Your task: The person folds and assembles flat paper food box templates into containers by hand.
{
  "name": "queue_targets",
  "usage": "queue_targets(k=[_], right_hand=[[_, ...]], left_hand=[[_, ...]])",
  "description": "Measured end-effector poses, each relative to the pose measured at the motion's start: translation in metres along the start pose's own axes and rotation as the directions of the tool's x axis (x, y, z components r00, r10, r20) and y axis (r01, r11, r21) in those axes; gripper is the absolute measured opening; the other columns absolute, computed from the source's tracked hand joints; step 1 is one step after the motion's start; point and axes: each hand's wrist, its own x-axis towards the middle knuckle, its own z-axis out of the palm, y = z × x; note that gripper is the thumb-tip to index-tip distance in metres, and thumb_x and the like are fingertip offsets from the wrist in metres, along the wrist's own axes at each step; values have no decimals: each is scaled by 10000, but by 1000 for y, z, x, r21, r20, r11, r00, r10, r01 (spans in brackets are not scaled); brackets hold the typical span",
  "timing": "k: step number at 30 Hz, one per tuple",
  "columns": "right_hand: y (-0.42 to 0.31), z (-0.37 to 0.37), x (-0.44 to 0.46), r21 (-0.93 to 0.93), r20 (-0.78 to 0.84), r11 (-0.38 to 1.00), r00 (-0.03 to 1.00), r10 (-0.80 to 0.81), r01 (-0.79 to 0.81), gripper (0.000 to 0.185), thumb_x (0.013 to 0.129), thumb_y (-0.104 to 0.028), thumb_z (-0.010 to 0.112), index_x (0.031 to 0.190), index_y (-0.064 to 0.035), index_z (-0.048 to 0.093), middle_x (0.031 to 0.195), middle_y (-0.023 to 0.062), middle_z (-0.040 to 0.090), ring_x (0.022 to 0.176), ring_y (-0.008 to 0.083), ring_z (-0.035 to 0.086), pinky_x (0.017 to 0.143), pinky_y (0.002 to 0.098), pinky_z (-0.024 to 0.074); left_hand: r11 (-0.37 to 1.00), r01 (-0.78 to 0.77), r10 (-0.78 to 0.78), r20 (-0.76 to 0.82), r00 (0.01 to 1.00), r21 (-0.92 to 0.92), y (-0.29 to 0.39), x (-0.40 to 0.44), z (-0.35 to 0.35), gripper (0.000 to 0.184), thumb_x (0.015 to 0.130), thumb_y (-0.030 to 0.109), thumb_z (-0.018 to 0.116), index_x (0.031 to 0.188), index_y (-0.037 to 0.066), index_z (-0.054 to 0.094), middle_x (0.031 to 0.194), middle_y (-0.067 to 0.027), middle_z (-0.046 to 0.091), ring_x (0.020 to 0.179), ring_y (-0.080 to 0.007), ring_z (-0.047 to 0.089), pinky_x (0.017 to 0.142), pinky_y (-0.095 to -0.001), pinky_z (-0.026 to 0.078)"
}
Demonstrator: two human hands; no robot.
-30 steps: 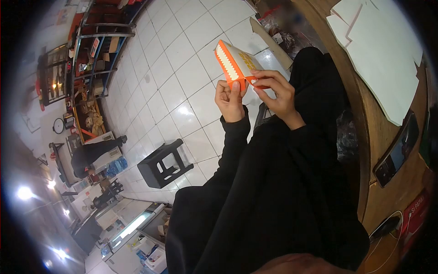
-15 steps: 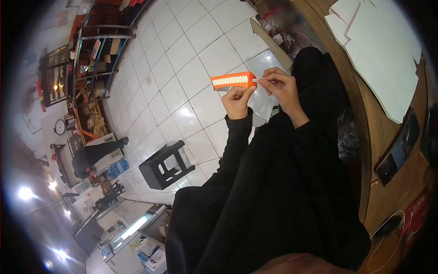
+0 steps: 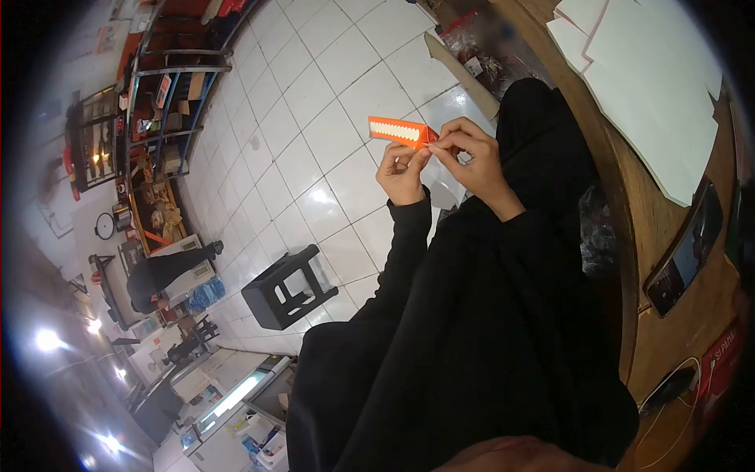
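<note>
A small orange folded paper box [image 3: 399, 132] with a white, scalloped strip along its side is held above my lap, tilted slightly. Around its lower edge, my left hand [image 3: 403, 175] is closed, thumb toward the right end. The fingertips of my right hand [image 3: 470, 157] pinch at that same right end, touching the orange flap. Whatever small piece lies between those fingertips is mostly covered. Black cloth [image 3: 472, 330] covers my lap and both arms.
A black stool [image 3: 289, 288] stands on the white tiled floor [image 3: 307, 118]. On the wooden table [image 3: 613, 149] at right lie white sheets [image 3: 653, 94] and a phone [image 3: 684, 256]. Another person [image 3: 169, 271] bends over at far left, near shelves [image 3: 177, 102].
My right fingertips have come down against the box's right end; the small whitish piece they pinched before is now mostly hidden. The box's right end has tipped down.
</note>
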Motion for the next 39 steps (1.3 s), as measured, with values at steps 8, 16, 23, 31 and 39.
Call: queue_targets(k=[8, 16, 23, 31, 39], right_hand=[[10, 9, 0, -28, -78, 998, 995, -64, 62, 159, 669, 21, 636, 826, 8, 613, 877, 84, 523, 678, 118, 538, 547, 204, 427], [-12, 3, -3, -442, 220, 851, 954, -202, 283, 456, 653, -99, 647, 1094, -102, 534, 1198, 161, 334, 1091, 310, 356, 874, 387, 310], [10, 4, -5, -317, -29, 948, 999, 15, -23, 604, 635, 69, 548, 1207, -64, 407, 1113, 184, 461, 996, 331, 484, 811, 364, 415], [7, 6, -6, -244, 154, 937, 964, -216, 249, 370, 670, 74, 511, 1011, -48, 585, 1019, 122, 577, 948, 234, 564, 795, 309, 469], [6, 2, -4, 21, 86, 999, 996, 32, -34, 181, 754, -30, 558, 923, -24, 622, 971, 116, 604, 873, 179, 598, 714, 255, 467]], left_hand=[[977, -125, 111, 89, 990, 171, -14, -6, 1, 100, 772, 3, 583, 855, -1, 528, 1026, -91, 486, 841, -158, 548, 726, -276, 470], [999, 13, -14, -4, 1000, -46, 15, 9, -3, 75, 834, 76, 521, 821, 37, 458, 891, -93, 572, 819, -135, 564, 726, -284, 479], [964, -74, 19, -212, 977, -254, 46, 17, -10, 127, 856, 177, 501, 843, 56, 469, 902, -77, 573, 857, -148, 564, 734, -305, 494], [900, 433, -427, 101, 899, -52, 22, -1, -15, 396, 821, 155, 542, 1174, 91, 376, 1125, -56, 451, 1027, -175, 456, 881, -370, 407], [888, -38, -4, 90, 996, 459, 6, 8, -28, 342, 755, 80, 625, 1053, -8, 482, 1006, -93, 538, 902, -179, 531, 766, -294, 426]])
